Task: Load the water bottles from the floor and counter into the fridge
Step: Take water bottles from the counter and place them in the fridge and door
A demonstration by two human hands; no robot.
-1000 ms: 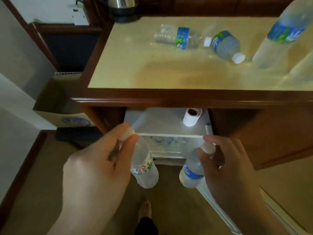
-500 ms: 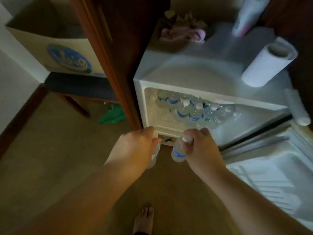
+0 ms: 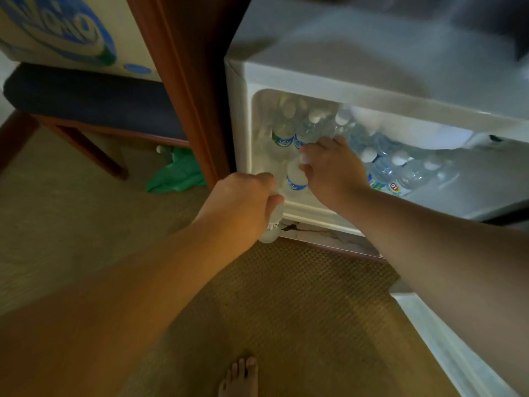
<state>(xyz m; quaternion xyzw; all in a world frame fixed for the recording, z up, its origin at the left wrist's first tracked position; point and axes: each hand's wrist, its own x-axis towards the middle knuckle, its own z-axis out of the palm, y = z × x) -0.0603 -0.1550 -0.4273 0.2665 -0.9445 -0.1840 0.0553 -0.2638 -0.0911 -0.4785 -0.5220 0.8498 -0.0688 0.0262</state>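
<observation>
A small white fridge (image 3: 315,78) stands open under the wooden counter, with several clear water bottles (image 3: 383,170) standing inside. My right hand (image 3: 329,167) is inside the opening, closed on the cap end of a blue-labelled bottle (image 3: 296,181) near the left front corner. My left hand (image 3: 243,202) hovers just outside the fridge's lower left edge, gripping a second bottle (image 3: 270,229) by its top; only its lower part shows below my fist.
The fridge door (image 3: 446,348) hangs open at the lower right. A wooden cabinet post (image 3: 183,96) borders the fridge on the left. Beyond it are a chair (image 3: 86,101) carrying a cardboard box (image 3: 65,30), and a green bag (image 3: 177,173) on the carpet. My bare foot (image 3: 239,379) is below.
The view has dropped from the counter top to the fridge. Both hands carried their bottles forward; the right one now reaches inside the fridge, the left is at its edge.
</observation>
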